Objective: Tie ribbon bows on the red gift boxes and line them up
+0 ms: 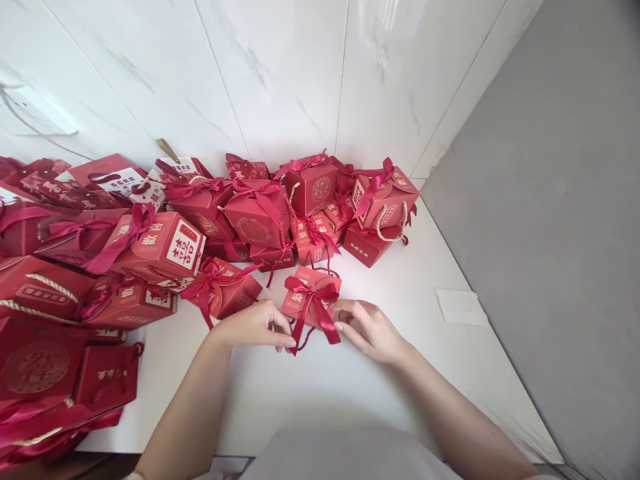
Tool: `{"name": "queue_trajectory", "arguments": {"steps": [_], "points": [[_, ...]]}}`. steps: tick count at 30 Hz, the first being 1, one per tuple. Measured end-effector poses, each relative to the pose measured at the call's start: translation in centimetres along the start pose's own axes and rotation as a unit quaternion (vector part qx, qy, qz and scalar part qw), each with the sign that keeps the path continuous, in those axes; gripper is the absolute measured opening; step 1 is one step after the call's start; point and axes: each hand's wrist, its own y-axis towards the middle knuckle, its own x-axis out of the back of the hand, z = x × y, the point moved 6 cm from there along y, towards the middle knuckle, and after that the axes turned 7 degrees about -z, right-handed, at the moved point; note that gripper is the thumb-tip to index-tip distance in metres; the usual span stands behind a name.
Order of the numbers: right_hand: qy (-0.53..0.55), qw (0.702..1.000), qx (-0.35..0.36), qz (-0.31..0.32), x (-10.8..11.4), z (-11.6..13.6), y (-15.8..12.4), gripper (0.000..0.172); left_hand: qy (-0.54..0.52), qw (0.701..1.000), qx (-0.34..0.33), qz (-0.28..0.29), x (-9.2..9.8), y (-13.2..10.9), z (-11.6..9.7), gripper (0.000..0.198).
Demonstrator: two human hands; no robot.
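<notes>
A small red gift box [306, 297] with a dark red ribbon bow [317, 308] stands on the white table [320, 387] in front of me. My left hand [257, 325] is at the box's left side, its fingers pinched on a ribbon tail near the bottom. At the box's right side, my right hand [371, 328] pinches the other part of the ribbon with its fingertips. Both hands rest low over the tabletop.
Many red gift boxes with ribbons and rope handles are piled behind and to the left [170, 250], reaching the marble wall [280, 73]. Another stack stands at the back right [383, 207]. A small white paper [457, 307] lies near the table's right edge, beside a grey wall.
</notes>
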Motion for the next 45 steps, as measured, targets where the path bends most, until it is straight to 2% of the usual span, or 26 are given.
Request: {"name": "queue_trajectory", "arguments": {"steps": [3,7,10,15,19,21,23,26,29,32,36,37,38,39,40,42,43,44,45], "points": [[-0.004,0.998,0.027,-0.059,0.5,0.6,0.0,0.021,0.006,1.0,0.004,0.015,-0.1,-0.1,0.1,0.027],[-0.051,0.981,0.074,-0.175,1.8,1.4,-0.2,0.023,0.005,1.0,0.0,-0.008,-0.4,0.2,-0.2,0.028],[-0.124,0.967,0.085,-0.206,2.2,1.7,-0.4,0.029,-0.008,1.0,-0.01,-0.024,-0.7,0.6,-0.4,0.026],[-0.19,0.96,0.071,-0.192,1.9,1.8,-0.2,0.03,-0.026,0.999,-0.009,-0.017,-1.2,1.0,-0.7,0.025],[-0.221,0.951,0.062,-0.208,2.2,2.2,-0.2,0.025,-0.033,0.999,-0.009,-0.026,-1.0,0.8,-0.9,0.025],[-0.255,0.946,0.05,-0.193,2.2,2.3,0.0,0.03,-0.04,0.999,-0.006,-0.02,-1.0,0.8,-1.0,0.025],[-0.278,0.947,0.026,-0.158,1.8,2.1,0.2,0.042,-0.048,0.999,-0.008,-0.008,-1.3,0.8,-1.1,0.026],[-0.268,0.958,-0.006,-0.104,0.9,1.6,0.1,0.059,-0.053,0.998,-0.02,0.0,-2.0,1.2,-1.3,0.027],[-0.238,0.968,-0.018,-0.076,0.4,1.2,0.0,0.066,-0.059,0.998,-0.022,-0.003,-2.7,1.5,-1.4,0.029],[-0.212,0.974,0.002,-0.074,0.3,1.3,-0.1,0.063,-0.047,0.999,-0.02,-0.006,-2.8,1.5,-1.5,0.03],[-0.188,0.979,0.014,-0.073,0.5,1.4,0.1,0.062,-0.019,0.999,0.002,0.026,-1.8,0.2,-1.2,0.031],[-0.182,0.981,0.012,-0.073,0.5,1.3,0.1,0.064,-0.02,1.0,0.004,0.007,-1.2,-0.1,-1.1,0.035],[-0.175,0.982,0.011,-0.074,0.4,1.3,0.1,0.065,-0.028,0.998,0.0,-0.049,-0.3,-0.3,-1.0,0.039],[-0.17,0.983,0.014,-0.073,0.4,1.3,0.2,0.065,-0.044,0.989,-0.01,-0.142,1.0,-0.5,-1.0,0.044],[-0.166,0.983,0.019,-0.073,0.3,1.3,0.2,0.064,-0.069,0.963,-0.026,-0.259,2.3,-1.0,-1.1,0.045],[-0.166,0.983,0.036,-0.071,0.1,1.5,0.1,0.062,-0.108,0.875,-0.077,-0.466,4.0,-2.3,-1.4,0.036],[-0.167,0.982,0.046,-0.068,0.0,1.6,0.1,0.061,-0.108,0.838,-0.107,-0.524,4.1,-2.8,-1.8,0.028],[-0.169,0.982,0.059,-0.063,-0.1,1.8,0.1,0.06,-0.09,0.82,-0.138,-0.548,3.8,-2.8,-2.4,0.021],[-0.172,0.981,0.072,-0.056,-0.2,1.9,0.0,0.06,-0.059,0.819,-0.167,-0.546,3.2,-2.6,-3.1,0.018]]}}
